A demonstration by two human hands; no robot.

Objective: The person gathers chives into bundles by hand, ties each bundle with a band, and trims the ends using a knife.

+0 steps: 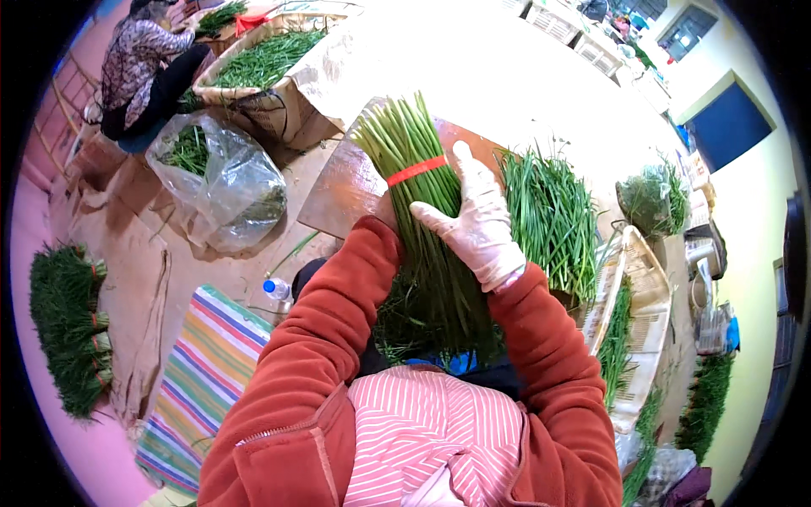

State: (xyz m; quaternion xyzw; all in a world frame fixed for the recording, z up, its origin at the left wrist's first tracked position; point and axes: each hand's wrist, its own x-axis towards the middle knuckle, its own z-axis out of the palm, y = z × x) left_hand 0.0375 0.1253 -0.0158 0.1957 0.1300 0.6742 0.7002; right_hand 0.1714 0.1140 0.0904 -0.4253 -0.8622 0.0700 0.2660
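A thick bundle of green chives (404,133), its pale stem ends pointing away from me, is held up above my lap. Around the stems runs a red band (416,171). My left hand (386,209) supports the bundle from behind its left side, and its fingers are mostly hidden there. Against the right side of the bundle lies my right hand (475,221) in a white glove, thumb spread over the leaves and fingers stretched out. The dark leaves hang down toward my lap. Behind is a wet, shiny board (346,188).
Loose chives (549,215) lie to the right, beside a cream plastic crate (646,296). At left are tied bundles (63,329), a striped mat (207,372), a capped bottle (275,288) and a clear bag (241,198). Another person (148,68) sits by a filled crate (270,59).
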